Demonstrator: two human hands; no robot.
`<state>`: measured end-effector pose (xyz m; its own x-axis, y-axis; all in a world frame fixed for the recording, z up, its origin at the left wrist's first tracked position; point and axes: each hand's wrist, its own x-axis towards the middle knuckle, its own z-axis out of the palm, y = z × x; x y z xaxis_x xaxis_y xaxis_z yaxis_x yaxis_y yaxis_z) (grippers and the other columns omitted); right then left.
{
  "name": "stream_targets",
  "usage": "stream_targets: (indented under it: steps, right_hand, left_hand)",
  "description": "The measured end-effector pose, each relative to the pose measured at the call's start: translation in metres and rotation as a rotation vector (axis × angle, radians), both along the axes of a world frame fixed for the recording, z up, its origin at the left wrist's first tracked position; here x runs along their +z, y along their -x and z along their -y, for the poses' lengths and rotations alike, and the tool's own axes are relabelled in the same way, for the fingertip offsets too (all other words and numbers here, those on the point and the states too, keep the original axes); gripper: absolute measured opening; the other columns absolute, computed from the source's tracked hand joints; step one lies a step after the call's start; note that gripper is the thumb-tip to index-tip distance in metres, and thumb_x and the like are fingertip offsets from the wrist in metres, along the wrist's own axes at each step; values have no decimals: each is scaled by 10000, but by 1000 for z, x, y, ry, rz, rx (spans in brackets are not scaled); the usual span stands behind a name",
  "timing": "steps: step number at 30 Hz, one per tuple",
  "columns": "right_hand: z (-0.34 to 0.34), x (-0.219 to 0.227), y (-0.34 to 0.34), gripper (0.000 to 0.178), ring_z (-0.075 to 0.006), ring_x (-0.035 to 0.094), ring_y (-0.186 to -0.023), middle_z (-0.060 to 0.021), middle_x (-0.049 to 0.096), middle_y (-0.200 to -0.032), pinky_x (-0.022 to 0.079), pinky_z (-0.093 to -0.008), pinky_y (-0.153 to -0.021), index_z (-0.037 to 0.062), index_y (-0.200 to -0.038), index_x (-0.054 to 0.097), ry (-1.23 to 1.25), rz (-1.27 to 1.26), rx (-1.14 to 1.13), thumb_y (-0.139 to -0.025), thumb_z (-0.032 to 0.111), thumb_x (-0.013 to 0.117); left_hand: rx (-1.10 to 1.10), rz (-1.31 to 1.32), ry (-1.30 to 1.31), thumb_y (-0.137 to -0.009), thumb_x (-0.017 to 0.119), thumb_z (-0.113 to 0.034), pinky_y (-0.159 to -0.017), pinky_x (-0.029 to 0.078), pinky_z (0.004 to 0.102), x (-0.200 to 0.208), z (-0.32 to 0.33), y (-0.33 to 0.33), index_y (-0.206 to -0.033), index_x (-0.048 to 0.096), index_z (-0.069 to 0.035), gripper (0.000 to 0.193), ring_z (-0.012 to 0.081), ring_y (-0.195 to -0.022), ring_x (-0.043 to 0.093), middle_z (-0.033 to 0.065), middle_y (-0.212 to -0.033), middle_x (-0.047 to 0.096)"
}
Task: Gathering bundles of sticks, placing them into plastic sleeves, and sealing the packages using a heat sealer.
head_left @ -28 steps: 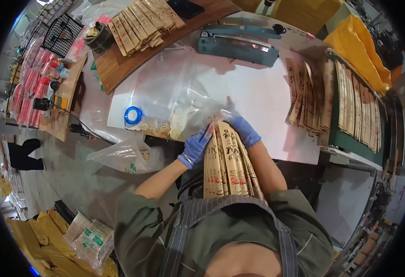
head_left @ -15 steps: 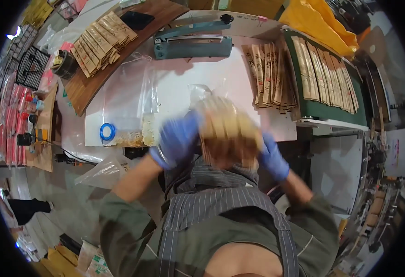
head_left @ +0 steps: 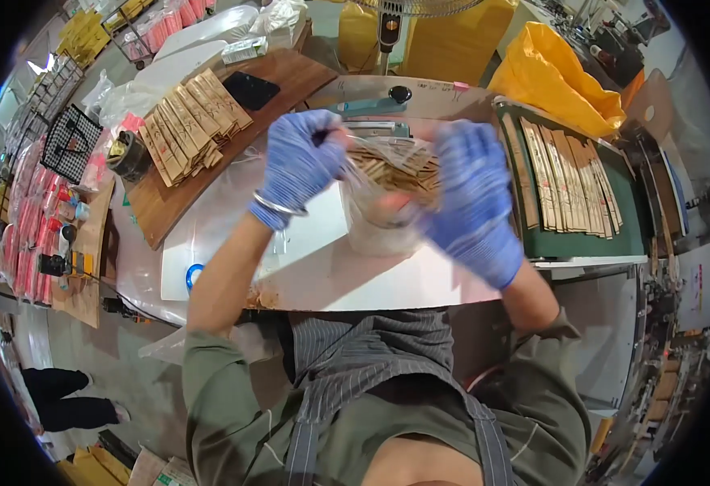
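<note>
My left fingers [head_left: 334, 144] are curled in and pinching the upper edge of a clear plastic bag [head_left: 381, 236], fairly high over the counter [head_left: 322, 279]. My right fingers [head_left: 470, 154] point upward, close together, on the other side of that bag; they are blurred, and I cannot tell whether they grip the film or only lie against it. Between my two hands the bag stands on its base, with brown paper packets [head_left: 420, 185] inside it, their ends turned up toward me. Both hands wear blue striped gloves, and a silver bangle [head_left: 280, 204] sits at my left wrist.

Just beyond my fingers, partly hidden by the bag, is a blue-green sealer [head_left: 363, 106] with a round black knob [head_left: 400, 94]. To the left of my left fingers, on a brown wooden board [head_left: 286, 73], lies an overlapping pile of paper packets [head_left: 189, 125], with a flat black phone [head_left: 251, 91] near it. Nearer me than those fingers, a blue roll of tape [head_left: 194, 277] shows partly behind my forearm. To the right of my right fingers, more packets [head_left: 569, 180] lie in a row in a green-lined tray [head_left: 586, 246], and past it slumps a yellow sack [head_left: 553, 77].
</note>
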<state>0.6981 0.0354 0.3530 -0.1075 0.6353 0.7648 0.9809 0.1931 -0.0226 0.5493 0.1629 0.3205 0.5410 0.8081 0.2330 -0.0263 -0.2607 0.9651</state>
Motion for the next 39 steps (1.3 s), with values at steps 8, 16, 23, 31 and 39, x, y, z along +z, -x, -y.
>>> stream_targets:
  steps: [8, 16, 23, 31, 39]
  right_hand:
    - [-41, -41, -19, 117, -292, 532, -466, -102, 550, -611, 412, -361, -421, 29, -832, 563, -97, -98, 264, -767, 125, 576]
    - [-180, -153, -124, 218, -336, 588, -684, -166, 601, -762, 461, -370, -614, 63, -943, 549, 97, -566, -345, -856, 260, 518]
    - [-215, -99, -72, 131, -77, 452, -698, -18, 510, -760, 405, -222, -658, 32, -937, 537, 127, -933, 245, -874, 138, 494]
    - [-201, -221, -137, 130, -91, 546, -719, -29, 585, -765, 457, -222, -672, 27, -936, 608, 73, -1420, 154, -825, 90, 583]
    - [-216, -236, -105, 109, -85, 525, -735, 12, 574, -755, 452, -244, -684, 71, -864, 600, 4, -1557, 291, -785, 143, 582]
  left_hand:
    - [-55, 401, -358, -575, 802, -266, -825, 446, 297, -87, 37, -18, -1202, 402, -25, 782, 212, -964, 550, 101, -1063, 568]
    - [-135, 192, 437, -625, 787, -197, -759, 482, 289, -191, -16, -92, -1128, 511, -30, 598, 132, -849, 585, 57, -969, 609]
    - [8, -55, 689, -730, 660, -227, -637, 508, 281, -179, -88, -79, -981, 591, -2, 344, 157, -683, 606, 60, -814, 627]
    - [26, 41, 707, -755, 615, -237, -696, 485, 291, -236, -111, -39, -1047, 577, 9, 384, 178, -742, 601, 88, -878, 633]
    - [21, 259, 861, -755, 615, -273, -860, 441, 344, -255, -59, 17, -1200, 441, 15, 558, 234, -980, 534, 113, -1133, 532]
